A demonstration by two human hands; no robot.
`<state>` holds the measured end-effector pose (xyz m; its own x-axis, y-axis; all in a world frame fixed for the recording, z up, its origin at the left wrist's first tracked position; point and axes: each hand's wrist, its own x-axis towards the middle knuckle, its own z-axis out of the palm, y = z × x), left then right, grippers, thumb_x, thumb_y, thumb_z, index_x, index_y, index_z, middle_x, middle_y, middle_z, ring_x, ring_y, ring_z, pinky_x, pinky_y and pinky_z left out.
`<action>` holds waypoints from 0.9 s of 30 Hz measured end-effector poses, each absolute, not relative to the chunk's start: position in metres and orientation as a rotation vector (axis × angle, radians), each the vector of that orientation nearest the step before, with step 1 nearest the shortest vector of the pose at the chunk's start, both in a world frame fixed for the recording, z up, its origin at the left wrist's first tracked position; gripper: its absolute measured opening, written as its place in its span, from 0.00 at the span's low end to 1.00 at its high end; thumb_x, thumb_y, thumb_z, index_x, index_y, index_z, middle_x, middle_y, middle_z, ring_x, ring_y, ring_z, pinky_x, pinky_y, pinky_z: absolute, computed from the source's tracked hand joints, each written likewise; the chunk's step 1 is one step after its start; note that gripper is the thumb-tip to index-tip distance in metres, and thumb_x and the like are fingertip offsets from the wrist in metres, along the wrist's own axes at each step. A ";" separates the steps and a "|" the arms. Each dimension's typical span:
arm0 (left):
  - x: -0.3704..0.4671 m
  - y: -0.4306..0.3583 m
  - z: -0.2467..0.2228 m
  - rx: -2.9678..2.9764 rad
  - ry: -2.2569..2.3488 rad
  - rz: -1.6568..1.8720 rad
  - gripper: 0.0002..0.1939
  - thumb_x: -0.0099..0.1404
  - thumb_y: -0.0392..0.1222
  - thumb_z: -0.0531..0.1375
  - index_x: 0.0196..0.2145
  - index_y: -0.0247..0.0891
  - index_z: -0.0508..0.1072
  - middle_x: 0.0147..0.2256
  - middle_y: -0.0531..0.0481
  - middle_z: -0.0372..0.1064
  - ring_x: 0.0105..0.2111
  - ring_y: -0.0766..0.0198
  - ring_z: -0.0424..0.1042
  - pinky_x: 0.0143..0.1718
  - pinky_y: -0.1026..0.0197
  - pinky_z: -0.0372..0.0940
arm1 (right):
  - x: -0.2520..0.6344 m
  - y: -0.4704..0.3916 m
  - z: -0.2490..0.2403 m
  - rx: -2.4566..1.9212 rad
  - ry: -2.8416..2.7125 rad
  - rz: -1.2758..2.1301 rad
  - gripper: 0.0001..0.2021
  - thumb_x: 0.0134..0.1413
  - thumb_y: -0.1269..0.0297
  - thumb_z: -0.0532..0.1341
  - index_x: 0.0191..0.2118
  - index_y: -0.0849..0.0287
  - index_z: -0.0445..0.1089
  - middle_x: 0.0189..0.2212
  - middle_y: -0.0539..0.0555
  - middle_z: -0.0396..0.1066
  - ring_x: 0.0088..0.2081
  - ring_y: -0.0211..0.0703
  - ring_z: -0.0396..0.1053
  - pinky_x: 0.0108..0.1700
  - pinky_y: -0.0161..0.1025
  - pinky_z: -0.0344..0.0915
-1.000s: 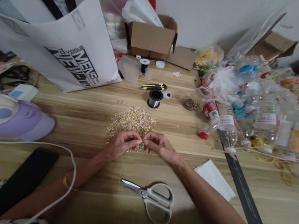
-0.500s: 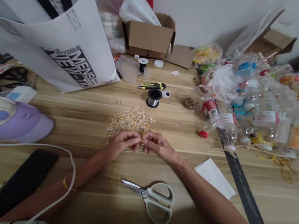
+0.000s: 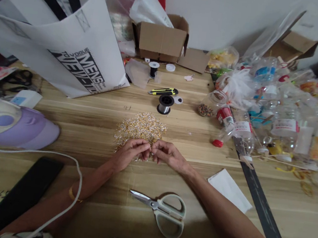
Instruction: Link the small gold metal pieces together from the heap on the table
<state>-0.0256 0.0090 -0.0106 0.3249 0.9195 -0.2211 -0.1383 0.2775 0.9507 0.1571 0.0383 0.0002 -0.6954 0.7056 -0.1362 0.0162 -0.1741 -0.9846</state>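
Note:
My left hand [image 3: 132, 150] and my right hand [image 3: 169, 155] meet fingertip to fingertip at the near edge of a pile of small gold and silver beaded pieces [image 3: 140, 126]. Both hands are closed in a pinch; whatever lies between the fingertips is too small to make out. Below them on the wooden table rests a pair of scissors [image 3: 154, 204] with pale handles, its blades pointing left. Beyond the pile stands a spool of silver wire [image 3: 165, 105], with a yellow and black utility knife [image 3: 163, 91] just behind it.
At left are a purple and white device [image 3: 27, 128], a black phone-like slab [image 3: 22, 195] and a white cable [image 3: 80, 175] crossing my left forearm. A large white bag [image 3: 98, 46] and a cardboard box [image 3: 162, 38] stand behind. Plastic bottles [image 3: 285, 127] crowd the right; folded paper [image 3: 230, 190] lies nearer.
The whole view has shifted slightly, so the table things appear a little farther right. My hands keep their pinch at the same place by the pile.

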 end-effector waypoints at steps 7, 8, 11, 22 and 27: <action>-0.025 0.009 -0.011 1.012 0.969 0.896 0.10 0.59 0.44 0.60 0.28 0.32 0.71 0.23 0.53 0.67 0.23 0.70 0.65 0.26 0.67 0.61 | 0.157 0.039 -0.004 -0.823 -1.614 1.906 0.16 0.53 0.51 0.60 0.32 0.62 0.65 0.23 0.48 0.64 0.24 0.32 0.63 0.25 0.30 0.61; -0.025 0.009 -0.010 1.010 0.972 0.903 0.10 0.59 0.44 0.60 0.28 0.33 0.71 0.23 0.52 0.67 0.23 0.70 0.66 0.27 0.67 0.61 | 0.157 0.039 -0.004 -0.820 -1.612 1.907 0.16 0.53 0.51 0.60 0.32 0.62 0.65 0.23 0.48 0.64 0.24 0.32 0.63 0.25 0.30 0.61; -0.024 0.008 -0.007 1.034 1.001 0.910 0.10 0.58 0.44 0.61 0.29 0.33 0.71 0.23 0.53 0.68 0.23 0.70 0.66 0.27 0.67 0.61 | 0.156 0.038 -0.004 -0.825 -1.603 1.906 0.16 0.53 0.51 0.60 0.32 0.62 0.64 0.22 0.48 0.64 0.23 0.32 0.63 0.25 0.29 0.62; -0.021 0.006 -0.005 1.147 1.163 0.999 0.09 0.55 0.43 0.63 0.27 0.34 0.70 0.23 0.54 0.68 0.23 0.69 0.66 0.27 0.66 0.63 | 0.153 0.035 -0.012 -0.821 -1.487 1.860 0.16 0.52 0.51 0.61 0.32 0.62 0.64 0.22 0.48 0.65 0.23 0.32 0.64 0.25 0.29 0.63; -0.021 0.005 -0.004 1.159 1.128 1.024 0.11 0.56 0.42 0.63 0.35 0.35 0.69 0.33 0.49 0.71 0.27 0.68 0.68 0.28 0.66 0.64 | 0.153 0.034 -0.012 -0.808 -1.446 1.819 0.16 0.51 0.52 0.61 0.31 0.62 0.64 0.22 0.48 0.65 0.23 0.32 0.64 0.25 0.29 0.62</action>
